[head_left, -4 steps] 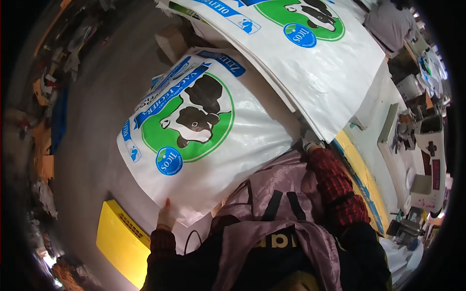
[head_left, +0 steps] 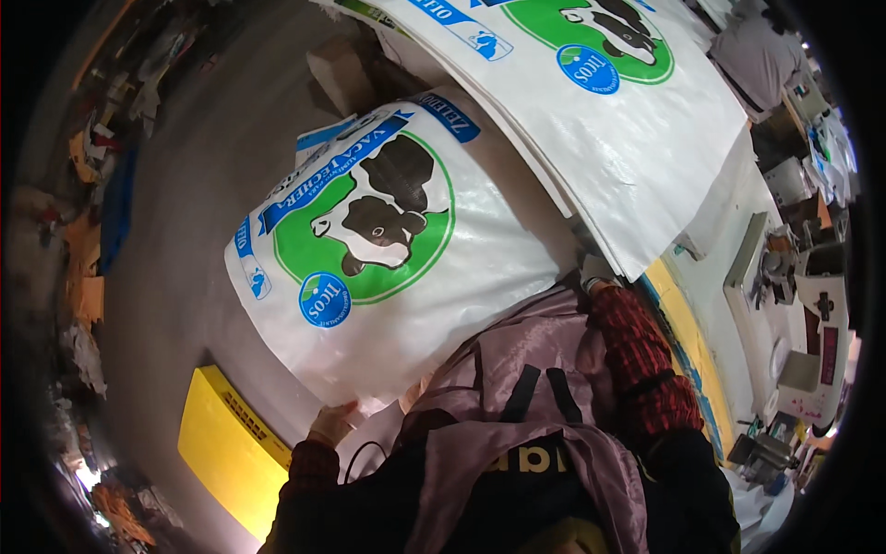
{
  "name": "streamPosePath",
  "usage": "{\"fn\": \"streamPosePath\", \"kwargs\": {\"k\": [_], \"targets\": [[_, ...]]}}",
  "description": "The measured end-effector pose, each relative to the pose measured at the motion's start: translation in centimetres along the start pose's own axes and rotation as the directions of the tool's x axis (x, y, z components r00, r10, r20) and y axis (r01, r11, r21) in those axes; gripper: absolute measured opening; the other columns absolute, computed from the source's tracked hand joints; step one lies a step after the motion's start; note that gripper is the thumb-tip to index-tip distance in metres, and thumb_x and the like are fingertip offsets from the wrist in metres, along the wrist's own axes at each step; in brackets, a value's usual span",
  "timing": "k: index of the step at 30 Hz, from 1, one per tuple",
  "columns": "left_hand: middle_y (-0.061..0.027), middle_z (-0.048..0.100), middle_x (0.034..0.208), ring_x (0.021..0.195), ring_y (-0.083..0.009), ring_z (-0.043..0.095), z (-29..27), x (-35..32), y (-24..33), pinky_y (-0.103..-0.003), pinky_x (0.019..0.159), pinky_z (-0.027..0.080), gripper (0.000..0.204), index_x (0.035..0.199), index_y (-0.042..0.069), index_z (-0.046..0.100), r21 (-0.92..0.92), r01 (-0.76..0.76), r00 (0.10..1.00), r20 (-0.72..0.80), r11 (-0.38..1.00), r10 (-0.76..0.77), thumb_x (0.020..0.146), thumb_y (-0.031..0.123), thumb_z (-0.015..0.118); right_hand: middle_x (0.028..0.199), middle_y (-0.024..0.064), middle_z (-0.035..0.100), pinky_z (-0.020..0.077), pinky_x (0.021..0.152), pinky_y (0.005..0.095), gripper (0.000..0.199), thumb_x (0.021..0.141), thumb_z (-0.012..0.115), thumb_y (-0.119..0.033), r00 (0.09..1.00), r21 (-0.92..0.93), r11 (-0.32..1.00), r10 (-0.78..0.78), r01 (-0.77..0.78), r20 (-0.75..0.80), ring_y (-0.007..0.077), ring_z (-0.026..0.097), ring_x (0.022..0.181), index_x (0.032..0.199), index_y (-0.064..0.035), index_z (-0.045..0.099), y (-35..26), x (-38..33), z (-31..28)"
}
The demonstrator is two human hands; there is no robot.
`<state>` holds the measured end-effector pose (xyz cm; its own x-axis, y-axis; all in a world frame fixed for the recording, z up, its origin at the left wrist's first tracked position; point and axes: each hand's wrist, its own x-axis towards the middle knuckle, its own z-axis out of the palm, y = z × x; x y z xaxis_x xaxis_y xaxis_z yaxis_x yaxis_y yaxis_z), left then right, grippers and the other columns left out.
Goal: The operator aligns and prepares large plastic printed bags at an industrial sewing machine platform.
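A white woven sack (head_left: 498, 222) with a green circle and a black-and-white cow printed on it hangs slanting across the middle, its lower part over my lap. At its lower left edge is my left hand (head_left: 332, 423), fingers closed on the sack's rim near the corner. My right hand (head_left: 598, 270) is by the sack's right end, under the corner of a stack of similar sacks (head_left: 637, 166). That hand looks pale, perhaps gloved, and its fingers are hidden. Mauve apron cloth (head_left: 531, 342) covers my lap.
The stack lies on a table with a yellow edge (head_left: 688, 323). A white sewing machine (head_left: 821, 305) stands to the right. On the floor at lower left is a yellow plastic piece (head_left: 226, 443). A cardboard box (head_left: 341, 78) sits behind the sack. Another person (head_left: 757, 60) is at far right.
My left hand has turned, its fingers now pointing right along the sack's lower edge, and the corner there has drawn up. The view has shifted slightly; my right hand stays by the stack.
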<state>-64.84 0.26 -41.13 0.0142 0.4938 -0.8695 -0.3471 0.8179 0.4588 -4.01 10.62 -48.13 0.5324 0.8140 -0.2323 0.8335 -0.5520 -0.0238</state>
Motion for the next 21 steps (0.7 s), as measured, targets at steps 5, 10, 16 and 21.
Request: {"fn": "streamPosePath", "kwargs": {"k": [5, 10, 16, 21], "targets": [[-0.0124, 0.064, 0.092, 0.084, -0.0233, 0.062, -10.5, 10.5, -7.8, -0.034, 0.075, 0.05, 0.032, 0.099, 0.001, 0.059, 0.868, -0.012, 0.968, -0.114, 0.496, 0.223, 0.082, 0.027, 0.06, 0.119, 0.0172, 0.055, 0.0392, 0.094, 0.0424, 0.046, 0.088, 0.04, -0.039, 0.999, 0.01, 0.999, -0.038, 0.038, 0.021, 0.0359, 0.05, 0.111, 0.117, -0.0069, 0.053, -2.3, 1.1, -0.4], [-0.0131, 0.064, 0.077, 0.071, -0.0249, 0.064, -1.2, 8.0, -3.8, -0.033, 0.06, 0.053, 0.041, 0.09, 0.0, 0.063, 0.56, 0.537, 0.67, -0.738, 0.631, 0.086, 0.075, 0.038, 0.068, 0.117, 0.0171, 0.056, 0.0396, 0.093, 0.0424, 0.045, 0.088, 0.039, -0.039, 0.998, 0.035, 0.999, -0.031, 0.03, 0.045, 0.0361, 0.051, 0.109, 0.116, -0.0071, 0.054, -2.1, 0.9, 0.7], [-0.0154, 0.066, 0.091, 0.087, -0.0279, 0.064, -2.5, 4.9, -1.0, -0.036, 0.078, 0.05, 0.06, 0.09, 0.005, 0.067, 0.861, 0.507, 0.805, -0.452, -0.05, 0.385, 0.062, 0.058, 0.07, 0.115, 0.017, 0.057, 0.0401, 0.093, 0.0425, 0.044, 0.088, 0.039, -0.039, 0.999, 0.053, 0.998, -0.022, 0.02, 0.035, 0.0363, 0.052, 0.108, 0.115, -0.0074, 0.054, -0.7, 0.8, 1.0], [-0.0093, 0.06, 0.08, 0.084, -0.0296, 0.058, 7.8, 2.1, -0.7, -0.044, 0.07, 0.045, 0.024, 0.092, 0.01, 0.061, 0.78, -0.051, 0.684, 0.482, -0.623, 0.547, 0.082, 0.029, 0.05, 0.113, 0.0169, 0.058, 0.0405, 0.092, 0.0425, 0.044, 0.088, 0.039, -0.039, 0.999, 0.143, 0.989, -0.033, 0.033, 0.0, 0.0365, 0.053, 0.106, 0.114, -0.0077, 0.055, -2.5, 2.0, -0.3]]}}
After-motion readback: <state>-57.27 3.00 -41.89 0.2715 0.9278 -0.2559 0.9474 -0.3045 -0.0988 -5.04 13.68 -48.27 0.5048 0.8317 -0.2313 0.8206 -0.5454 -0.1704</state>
